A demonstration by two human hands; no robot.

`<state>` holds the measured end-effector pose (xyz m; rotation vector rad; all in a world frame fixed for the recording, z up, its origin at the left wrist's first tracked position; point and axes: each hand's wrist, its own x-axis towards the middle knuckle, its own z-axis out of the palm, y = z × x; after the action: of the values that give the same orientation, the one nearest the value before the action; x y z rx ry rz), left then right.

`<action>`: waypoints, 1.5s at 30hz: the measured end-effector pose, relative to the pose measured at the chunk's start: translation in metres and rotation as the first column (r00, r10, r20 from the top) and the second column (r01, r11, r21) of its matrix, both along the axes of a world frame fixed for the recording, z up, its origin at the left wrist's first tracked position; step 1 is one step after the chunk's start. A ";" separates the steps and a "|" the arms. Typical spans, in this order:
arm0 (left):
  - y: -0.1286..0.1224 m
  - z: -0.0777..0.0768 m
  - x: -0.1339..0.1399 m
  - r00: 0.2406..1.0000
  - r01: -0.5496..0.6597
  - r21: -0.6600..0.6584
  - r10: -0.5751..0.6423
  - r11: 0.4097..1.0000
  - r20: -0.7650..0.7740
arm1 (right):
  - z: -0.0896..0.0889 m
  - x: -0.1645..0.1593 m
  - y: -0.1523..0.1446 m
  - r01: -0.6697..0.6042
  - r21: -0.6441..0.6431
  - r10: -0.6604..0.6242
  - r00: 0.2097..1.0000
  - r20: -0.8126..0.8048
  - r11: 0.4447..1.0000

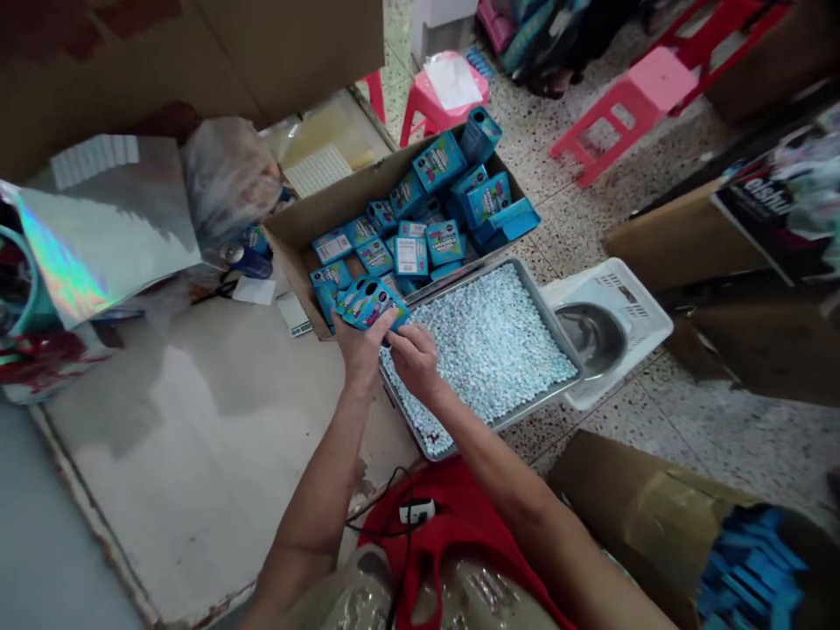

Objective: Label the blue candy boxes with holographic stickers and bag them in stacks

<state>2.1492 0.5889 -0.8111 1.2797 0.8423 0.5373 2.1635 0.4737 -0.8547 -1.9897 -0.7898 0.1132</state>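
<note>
My left hand is closed around a fanned stack of small blue printed cartons, which look flat. At their lower right edge, the fingers of my right hand are bunched together, gripping a carton's edge; the fingertips are partly hidden. Just below and right of my hands lies a metal tray full of small pale blue and white pellets. Beyond the hands, a long open cardboard box holds many made-up blue boxes, piled at different angles.
A steel bowl sits in a white plastic basket right of the tray. At lower right, a large carton contains flat blue pieces. A can and scissors lie on the table. Pink stools stand behind.
</note>
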 end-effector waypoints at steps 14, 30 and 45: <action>-0.066 -0.054 -0.067 0.603 0.695 0.217 -0.392 0.686 -0.694 | -0.076 0.097 -0.263 0.401 -0.403 -0.446 0.895 -0.021 0.823; -0.126 -0.054 0.009 0.541 0.824 0.382 -0.379 0.419 -0.751 | -0.086 0.126 -0.178 0.614 0.064 -0.074 0.197 -0.978 0.787; -0.125 -0.066 -0.007 0.801 0.596 0.365 -0.497 0.716 -0.334 | 0.053 0.096 -0.142 0.495 0.518 0.225 0.536 -0.814 0.698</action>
<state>2.1420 0.4639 -0.8768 1.9649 0.4632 0.1028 2.2592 0.3320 -0.8020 -0.9876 0.0491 0.5474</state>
